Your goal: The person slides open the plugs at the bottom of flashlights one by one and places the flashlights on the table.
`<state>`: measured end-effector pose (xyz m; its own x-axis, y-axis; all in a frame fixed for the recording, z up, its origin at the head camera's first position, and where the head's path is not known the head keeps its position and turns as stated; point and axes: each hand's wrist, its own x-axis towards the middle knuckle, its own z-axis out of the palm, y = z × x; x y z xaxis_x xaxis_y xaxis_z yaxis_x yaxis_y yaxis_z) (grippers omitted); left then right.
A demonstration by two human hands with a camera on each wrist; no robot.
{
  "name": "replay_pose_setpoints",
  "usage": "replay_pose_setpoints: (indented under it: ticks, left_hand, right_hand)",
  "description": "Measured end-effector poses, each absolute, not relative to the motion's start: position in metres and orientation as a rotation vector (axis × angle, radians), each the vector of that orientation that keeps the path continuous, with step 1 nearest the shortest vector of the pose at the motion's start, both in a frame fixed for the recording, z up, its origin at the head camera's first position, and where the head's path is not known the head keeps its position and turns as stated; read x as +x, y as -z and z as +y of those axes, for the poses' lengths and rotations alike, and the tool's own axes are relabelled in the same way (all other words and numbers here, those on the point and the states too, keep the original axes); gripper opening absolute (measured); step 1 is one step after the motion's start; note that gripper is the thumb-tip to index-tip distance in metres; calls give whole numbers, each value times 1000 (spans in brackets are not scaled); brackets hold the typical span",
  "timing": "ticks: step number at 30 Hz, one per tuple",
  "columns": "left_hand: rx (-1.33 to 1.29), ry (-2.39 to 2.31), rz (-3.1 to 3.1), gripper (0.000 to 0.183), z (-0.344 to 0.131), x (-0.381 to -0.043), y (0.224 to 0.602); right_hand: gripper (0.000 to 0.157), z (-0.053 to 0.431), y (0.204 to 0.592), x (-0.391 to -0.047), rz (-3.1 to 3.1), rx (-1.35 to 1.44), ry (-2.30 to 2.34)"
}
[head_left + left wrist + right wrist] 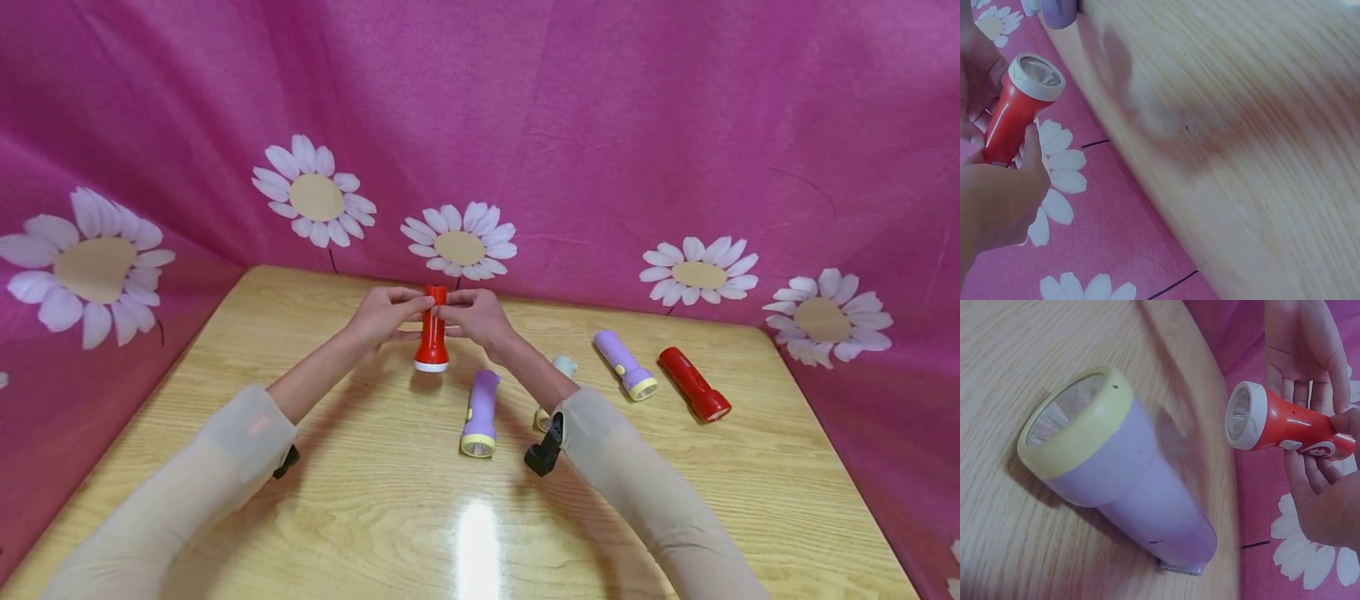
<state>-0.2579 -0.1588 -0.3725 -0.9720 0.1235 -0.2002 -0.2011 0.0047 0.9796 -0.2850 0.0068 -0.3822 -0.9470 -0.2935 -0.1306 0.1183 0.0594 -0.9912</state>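
Observation:
Near the far edge of the table, both hands hold a red flashlight [432, 340] with a white rim. Its lens points toward the person and down, and a shadow lies below it. My left hand [386, 315] grips the flashlight's left side, thumb on the body. From the right, my right hand [480, 317] pinches it close to the tail end. The right wrist view shows a white switch [1290, 444] and a pale emblem on the red body. Closest to the right forearm lies a purple flashlight [482, 414] with a yellow rim.
A pale green flashlight [564, 365] lies partly hidden under the right forearm. Farther right are another purple flashlight [622, 362] and a second red flashlight [693, 383]. Pink cloth [570, 150] with daisies stands around the wooden table [360, 517].

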Motion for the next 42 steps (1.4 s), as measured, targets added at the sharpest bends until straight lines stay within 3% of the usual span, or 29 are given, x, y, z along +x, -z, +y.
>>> replay_pose_setpoints:
  ticks: [25, 37, 42]
  left_hand:
    - [-50, -2163, 2002, 44, -155, -249, 367]
    - [-24, -2233, 1936, 41, -153, -246, 365]
    - [-17, -2264, 1905, 43, -152, -245, 365]
  right_hand:
    - [30, 13, 381, -279, 2273, -457, 1893]
    - [31, 14, 350, -255, 2356, -534, 1836]
    - [33, 14, 365, -267, 2374, -517, 1839]
